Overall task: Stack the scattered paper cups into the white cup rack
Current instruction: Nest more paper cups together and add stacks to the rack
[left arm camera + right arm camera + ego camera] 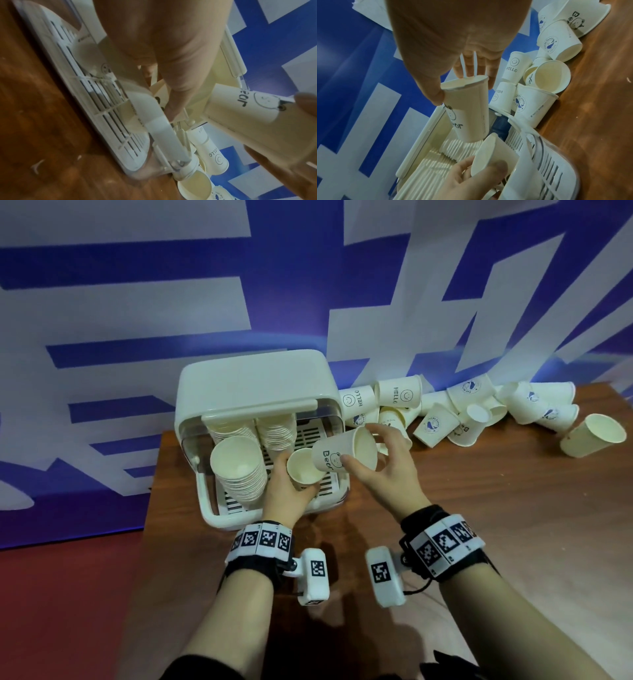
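The white cup rack (253,392) stands at the table's back left with its lid raised. Two long stacks of paper cups (239,470) (436,162) lie inside on its slatted tray (96,97). Over the tray's right side, my left hand (298,477) (481,165) grips a plain cup (301,470) (493,152), mouth up. My right hand (363,445) (464,89) pinches a "Bear" cup (339,455) (248,115) (467,111) by its rim. That cup is tilted, its base just above the plain cup's mouth. The two cups look apart.
A heap of scattered cups (462,412) (530,102) lies right of the rack against the blue and white wall. One more cup (596,440) lies alone at the far right. The brown table (479,542) stretches toward me; its left edge (150,508) runs beside the rack.
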Demonstrator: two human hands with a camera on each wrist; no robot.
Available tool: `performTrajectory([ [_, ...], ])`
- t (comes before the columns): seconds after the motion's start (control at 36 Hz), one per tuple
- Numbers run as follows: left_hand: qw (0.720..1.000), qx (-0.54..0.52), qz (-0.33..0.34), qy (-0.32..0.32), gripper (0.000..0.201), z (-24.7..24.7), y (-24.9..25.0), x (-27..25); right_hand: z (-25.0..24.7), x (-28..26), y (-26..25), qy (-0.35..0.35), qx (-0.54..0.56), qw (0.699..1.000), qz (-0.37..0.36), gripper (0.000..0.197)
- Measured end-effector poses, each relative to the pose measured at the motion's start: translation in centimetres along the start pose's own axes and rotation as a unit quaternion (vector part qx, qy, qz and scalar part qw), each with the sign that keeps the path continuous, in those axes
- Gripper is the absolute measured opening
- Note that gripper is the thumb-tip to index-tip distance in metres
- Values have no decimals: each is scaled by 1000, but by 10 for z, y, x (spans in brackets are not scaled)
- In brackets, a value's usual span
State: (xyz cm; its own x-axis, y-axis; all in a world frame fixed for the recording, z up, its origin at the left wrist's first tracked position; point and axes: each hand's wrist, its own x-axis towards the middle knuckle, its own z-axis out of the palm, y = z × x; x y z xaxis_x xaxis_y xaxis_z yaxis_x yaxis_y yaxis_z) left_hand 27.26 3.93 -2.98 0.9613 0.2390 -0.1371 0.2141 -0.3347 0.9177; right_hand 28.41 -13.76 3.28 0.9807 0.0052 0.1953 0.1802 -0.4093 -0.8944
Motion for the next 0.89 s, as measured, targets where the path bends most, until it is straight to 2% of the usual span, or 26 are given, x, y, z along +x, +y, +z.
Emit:
performTrajectory([
  [0.14, 1000, 15, 6, -26, 75, 0, -4, 5, 9, 4, -1, -34, -38, 998, -32, 61],
  [0.44, 993, -76, -14, -89, 81, -12, -5, 4, 27, 17, 1, -104, -110, 980, -125, 64],
  [0.67, 990, -139, -7, -19, 36, -16, -10, 2, 38, 22, 4, -151, -132, 970, -135, 65],
  [0.89, 992, -124, 1, -26, 40, -14, -5, -2, 58, 21, 14, -201, -140, 960, -131, 72],
])
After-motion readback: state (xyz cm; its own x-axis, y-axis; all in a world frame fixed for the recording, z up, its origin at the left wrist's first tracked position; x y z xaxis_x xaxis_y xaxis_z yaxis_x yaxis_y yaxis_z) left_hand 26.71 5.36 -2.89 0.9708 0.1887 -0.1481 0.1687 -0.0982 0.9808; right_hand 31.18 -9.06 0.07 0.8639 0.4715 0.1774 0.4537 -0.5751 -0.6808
